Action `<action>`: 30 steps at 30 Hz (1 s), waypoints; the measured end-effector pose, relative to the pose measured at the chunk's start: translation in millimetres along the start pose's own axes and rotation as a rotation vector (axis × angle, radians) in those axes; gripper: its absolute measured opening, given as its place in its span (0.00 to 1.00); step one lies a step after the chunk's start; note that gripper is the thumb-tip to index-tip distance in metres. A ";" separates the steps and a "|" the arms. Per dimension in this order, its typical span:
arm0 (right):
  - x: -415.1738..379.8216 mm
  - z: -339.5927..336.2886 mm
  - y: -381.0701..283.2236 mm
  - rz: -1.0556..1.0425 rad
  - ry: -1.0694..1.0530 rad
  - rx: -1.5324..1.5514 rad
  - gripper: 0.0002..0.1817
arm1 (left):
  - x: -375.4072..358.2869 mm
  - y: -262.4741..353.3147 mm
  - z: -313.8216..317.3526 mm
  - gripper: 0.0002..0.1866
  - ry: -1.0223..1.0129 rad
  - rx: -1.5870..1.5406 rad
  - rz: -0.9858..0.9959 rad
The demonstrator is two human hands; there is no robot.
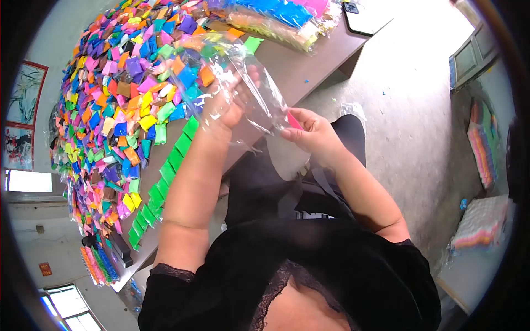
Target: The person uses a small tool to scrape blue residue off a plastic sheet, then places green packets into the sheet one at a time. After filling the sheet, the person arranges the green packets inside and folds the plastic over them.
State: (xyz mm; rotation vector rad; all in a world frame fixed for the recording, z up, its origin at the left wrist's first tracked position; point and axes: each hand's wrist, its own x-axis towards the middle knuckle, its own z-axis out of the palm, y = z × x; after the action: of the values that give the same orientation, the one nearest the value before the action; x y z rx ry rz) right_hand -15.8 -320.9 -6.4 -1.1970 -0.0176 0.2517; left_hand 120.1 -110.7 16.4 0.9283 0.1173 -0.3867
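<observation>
A clear plastic bag [256, 91] is stretched between my hands over the table's edge. My left hand [232, 102] is inside or behind the bag's film, its fingers apart and pointing up. At the bag's right side my right hand [312, 132] pinches the film, along with a small pink piece [294, 120] between thumb and fingers. Beneath my left forearm, a slanting row of green packets [165, 182] lies on the table. A large heap of small multicoloured packets [127, 94] rises just left of my left hand.
The grey table [298, 69] runs diagonally, with plastic-wrapped coloured sheets [287, 22] and a phone [358, 19] at its far end. Black and coloured items stand at its near-left corner. Wrapped stacks [480, 223] are at the right, beyond the floor.
</observation>
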 end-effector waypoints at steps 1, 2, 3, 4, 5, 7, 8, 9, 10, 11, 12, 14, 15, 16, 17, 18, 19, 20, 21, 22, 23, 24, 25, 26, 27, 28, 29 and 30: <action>0.4 3.0 1.3 0.006 -0.019 0.030 0.32 | -6.1 -6.4 4.6 0.15 -0.001 0.002 0.008; -0.7 5.7 -0.9 0.042 -0.032 0.037 0.27 | -13.7 -12.8 8.4 0.14 -0.050 0.010 0.036; 0.0 6.0 1.2 0.038 -0.037 0.036 0.27 | -18.3 -15.9 9.7 0.14 -0.098 0.016 0.061; 1.1 4.6 6.2 0.037 -0.017 -0.012 0.24 | -18.9 -17.1 7.2 0.14 -0.137 0.003 0.039; 1.5 2.8 10.9 0.037 0.003 -0.059 0.20 | -19.4 -15.9 5.6 0.14 -0.135 0.001 0.042; -0.2 -3.4 17.5 0.018 0.003 -0.107 0.17 | -22.6 -10.8 7.5 0.17 -0.174 -0.024 0.065; -1.8 -6.3 19.4 -0.003 0.007 -0.153 0.14 | -24.7 -8.2 8.5 0.18 -0.094 -0.068 0.087; -3.6 -8.0 19.6 0.002 0.005 -0.154 0.14 | -27.1 -4.6 9.9 0.18 -0.091 -0.071 0.087; -4.9 -9.4 19.0 0.019 0.021 -0.164 0.14 | -28.7 0.0 10.7 0.17 -0.101 -0.052 0.138; -5.8 -11.2 18.5 0.036 0.036 -0.174 0.14 | -28.7 4.2 9.3 0.16 -0.112 -0.033 0.191; -6.2 -14.0 20.0 0.036 0.034 -0.175 0.14 | -24.9 7.4 4.6 0.18 -0.202 -0.038 0.200; -6.6 -19.3 26.2 0.037 0.081 -0.187 0.14 | -19.6 7.4 -2.5 0.18 -0.106 0.026 0.198; -6.6 -20.5 28.6 0.037 0.077 -0.188 0.14 | -19.8 8.3 -2.1 0.18 -0.010 0.091 0.194; -6.6 -21.3 30.9 0.052 0.090 -0.161 0.14 | -19.9 7.8 -0.9 0.18 -0.006 0.091 0.197; -6.5 -21.8 32.2 0.068 0.103 -0.135 0.14 | -19.5 6.5 0.9 0.18 0.012 0.140 0.225; -6.9 -22.0 32.1 0.069 0.099 -0.134 0.14 | -20.6 7.6 4.0 0.18 0.029 0.190 0.252; -7.9 -22.2 31.4 0.075 0.108 -0.109 0.14 | -22.2 10.4 6.4 0.18 0.032 0.190 0.252; -8.6 -22.2 31.6 0.083 0.118 -0.083 0.15 | -23.6 13.0 9.1 0.19 0.030 0.194 0.265; -6.7 -22.6 33.6 0.091 0.122 -0.082 0.15 | -24.1 12.3 11.5 0.21 0.028 0.197 0.272; -5.3 -24.5 36.2 0.094 0.125 -0.165 0.16 | -22.1 11.6 9.0 0.21 0.021 0.189 0.248; -8.6 -28.5 37.6 0.106 0.144 -0.250 0.16 | -17.7 12.3 2.2 0.20 0.019 0.108 0.301; -10.8 -23.3 32.9 0.108 0.155 -0.257 0.15 | -13.5 11.3 -4.7 0.20 0.017 0.023 0.344; -12.0 -22.1 31.4 0.097 0.137 -0.292 0.17 | -11.4 14.7 -8.7 0.17 0.071 0.105 0.357; -13.1 -20.0 30.0 0.109 0.141 -0.297 0.18 | -14.5 19.3 -9.9 0.14 0.067 0.187 0.365; -15.4 -15.8 26.3 0.143 0.163 -0.217 0.19 | -10.7 23.3 -18.1 0.15 0.055 0.210 0.359; -16.2 -13.1 21.3 0.160 0.176 -0.195 0.20 | -13.4 24.6 -13.3 0.16 0.121 0.287 0.373; -16.5 -11.6 18.2 0.176 0.183 -0.171 0.20 | -15.2 26.4 -13.2 0.16 0.103 0.280 0.357; -14.6 -14.0 22.6 0.177 0.204 -0.175 0.20 | -16.5 29.3 -15.3 0.14 0.089 0.356 0.385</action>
State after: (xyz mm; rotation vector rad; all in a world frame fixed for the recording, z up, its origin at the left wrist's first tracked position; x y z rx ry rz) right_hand -32.1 -329.0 -30.7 -1.3956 0.2491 0.2862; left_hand 116.8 -78.3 33.8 1.2912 -0.0522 -0.0059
